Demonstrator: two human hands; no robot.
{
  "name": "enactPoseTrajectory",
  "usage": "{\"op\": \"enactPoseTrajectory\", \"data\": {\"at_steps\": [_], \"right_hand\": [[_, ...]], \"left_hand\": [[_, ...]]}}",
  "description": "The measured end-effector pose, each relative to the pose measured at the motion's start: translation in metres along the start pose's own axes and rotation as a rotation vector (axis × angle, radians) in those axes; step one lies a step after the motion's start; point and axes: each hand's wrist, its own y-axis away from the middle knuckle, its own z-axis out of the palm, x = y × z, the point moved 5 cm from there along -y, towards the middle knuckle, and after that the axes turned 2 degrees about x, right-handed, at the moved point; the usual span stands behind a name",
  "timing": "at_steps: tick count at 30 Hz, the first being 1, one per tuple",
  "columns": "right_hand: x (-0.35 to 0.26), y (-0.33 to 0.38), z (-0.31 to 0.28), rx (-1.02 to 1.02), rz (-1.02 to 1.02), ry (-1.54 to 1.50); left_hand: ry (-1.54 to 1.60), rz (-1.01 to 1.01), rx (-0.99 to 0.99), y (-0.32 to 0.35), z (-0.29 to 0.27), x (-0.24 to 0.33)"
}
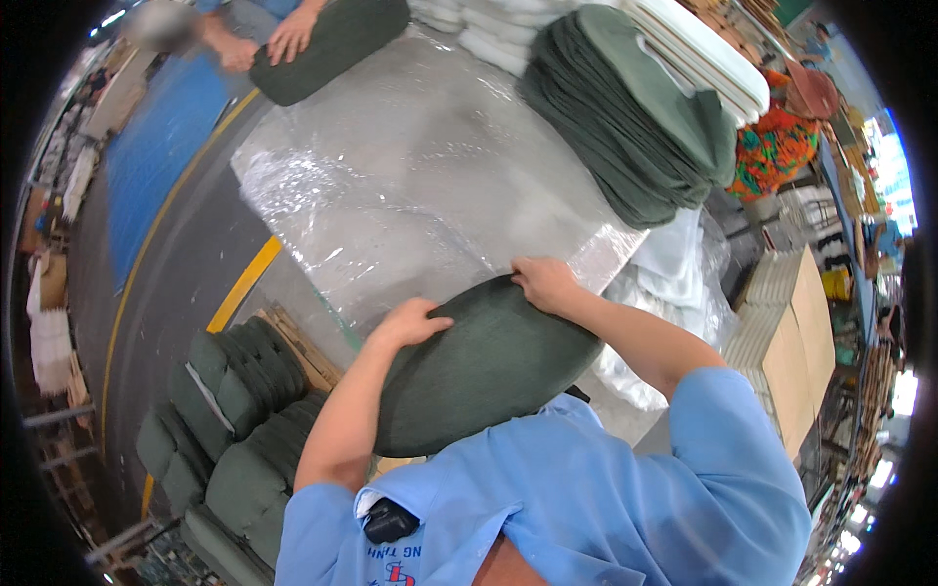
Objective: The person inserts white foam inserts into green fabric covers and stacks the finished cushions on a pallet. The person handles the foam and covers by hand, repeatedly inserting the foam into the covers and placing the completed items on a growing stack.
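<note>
**Both hands on a green cushion at the surface's near edge**

The left hand (408, 322) lies flat, fingers together, pressing on the left rim of a dark green cushion (479, 366); its grip is open over the fabric, not closed round it. The right hand (543, 283) curls over the cushion's upper right rim, fingers bent on the edge and pinching it. The cushion sits just below centre of the frame, tilted, its lower part against the person's blue shirt (586, 488) and its top at the near edge of the surface (410, 176), which is covered in clear plastic sheet.

At upper right, on the surface, a fanned stack of green covers (625, 127) leans beside white pads (703, 59). Loose clear bags (674, 283) hang off the surface's right side, next to cardboard boxes (791, 361).

At lower left, filled green cushions (234, 430) are piled on the floor by a yellow line (244, 283). At the top left, another person's hands (264, 44) rest on a second green cushion (327, 44) at the far end of the surface.
</note>
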Motion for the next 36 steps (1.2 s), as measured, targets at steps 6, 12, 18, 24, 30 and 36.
{"op": "enactPoseTrajectory", "data": {"at_steps": [6, 12, 18, 24, 30, 36], "right_hand": [[-0.017, -0.04, 0.012, -0.315, 0.318, 0.014], [-0.009, -0.035, 0.023, 0.129, 0.302, -0.232], [-0.006, -0.038, 0.031, 0.225, 0.217, -0.309], [-0.007, -0.047, 0.026, 0.213, 0.186, -0.238], [-0.066, 0.018, -0.018, -0.125, -0.292, -0.178], [-0.119, 0.122, 0.002, -0.467, -0.55, 0.144]], "left_hand": [[-0.133, -0.264, 0.223, 0.026, 0.004, -0.03], [-0.179, -0.228, 0.523, 0.028, 0.009, -0.019], [-0.211, -0.173, 0.647, 0.026, 0.014, -0.023], [-0.248, -0.183, 0.592, 0.024, 0.004, -0.026], [-0.086, 0.033, 0.383, 0.076, -0.033, 0.045], [-0.051, 0.12, 0.055, 0.134, 0.046, 0.083]]}}
